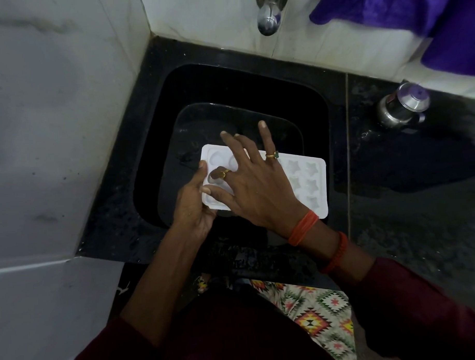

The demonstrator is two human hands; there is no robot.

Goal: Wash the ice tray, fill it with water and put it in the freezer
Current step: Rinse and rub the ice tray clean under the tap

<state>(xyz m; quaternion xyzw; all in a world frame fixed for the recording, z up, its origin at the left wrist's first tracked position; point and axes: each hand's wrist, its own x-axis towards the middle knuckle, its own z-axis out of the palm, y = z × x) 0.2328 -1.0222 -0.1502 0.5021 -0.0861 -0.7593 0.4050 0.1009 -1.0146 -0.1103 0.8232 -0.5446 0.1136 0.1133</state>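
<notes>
I hold the tray over the sink, left hand gripping one end, right hand spread open on top, and it could tip and drop if I rub too hard.

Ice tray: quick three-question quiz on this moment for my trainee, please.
1. True or false: the ice tray lies upside down.
2. Which hand grips the tray's end? A) left hand B) right hand C) neither
3. Fill in: cavities at the tray's right end are ___-shaped.
Key: 1 false, cavities face up; 2 A, the right hand rests on top, fingers spread; 3 star.
</notes>
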